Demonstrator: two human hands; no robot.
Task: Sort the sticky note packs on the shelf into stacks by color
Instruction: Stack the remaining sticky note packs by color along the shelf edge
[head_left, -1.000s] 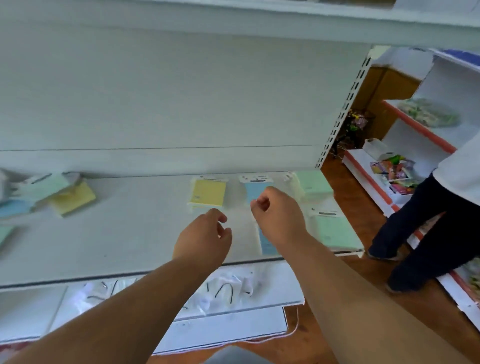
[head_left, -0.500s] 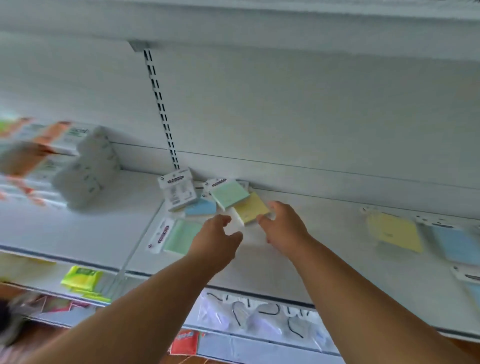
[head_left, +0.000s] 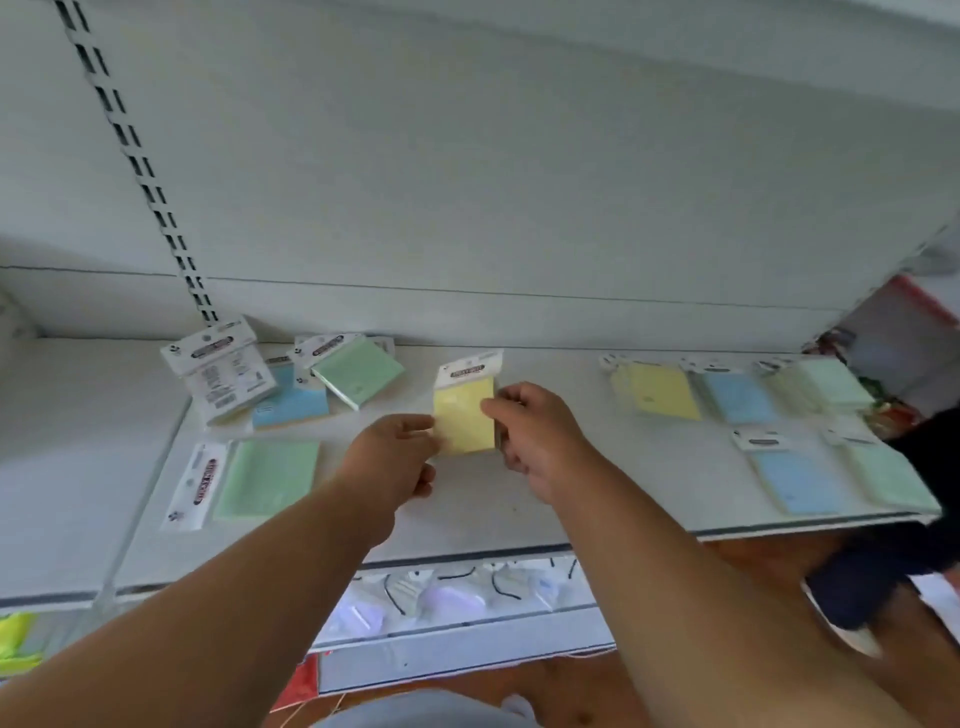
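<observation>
Yellow pack: yellow sticky note pack (head_left: 464, 413) with a white header card, held upright above the white shelf (head_left: 597, 483) near frame centre.
Right hand: right hand (head_left: 535, 436) at 3 o'clock of the yellow sticky note pack, fingers and thumb pinching its right edge.
Left hand: left hand (head_left: 395, 460) at 8 o'clock of the pack, fingertips on its lower left edge; fingers curled, so it appears to grasp that edge.
Unsorted pile: at 10 o'clock of the held pack, a green pack (head_left: 358, 371) lies tilted over a blue pack (head_left: 291, 405); a face-down pack showing its printed white back (head_left: 221, 371) leans on their left side.
Loose green: green pack with sideways header (head_left: 265, 478) lies flat at 8 o'clock, near the shelf's front edge, apart from the pile.
Sorted rear row: at 3 o'clock, a yellow stack (head_left: 662, 389), a blue stack (head_left: 737, 395) and a green stack (head_left: 826, 387) side by side along the back.
Sorted front row: second blue pack (head_left: 789, 478) and second green pack (head_left: 883, 473), in front of that row.
Lower shelf: clear bagged items (head_left: 452, 597), contents blurred.
Bystander: dark-clothed person (head_left: 883, 561) at the right edge.
</observation>
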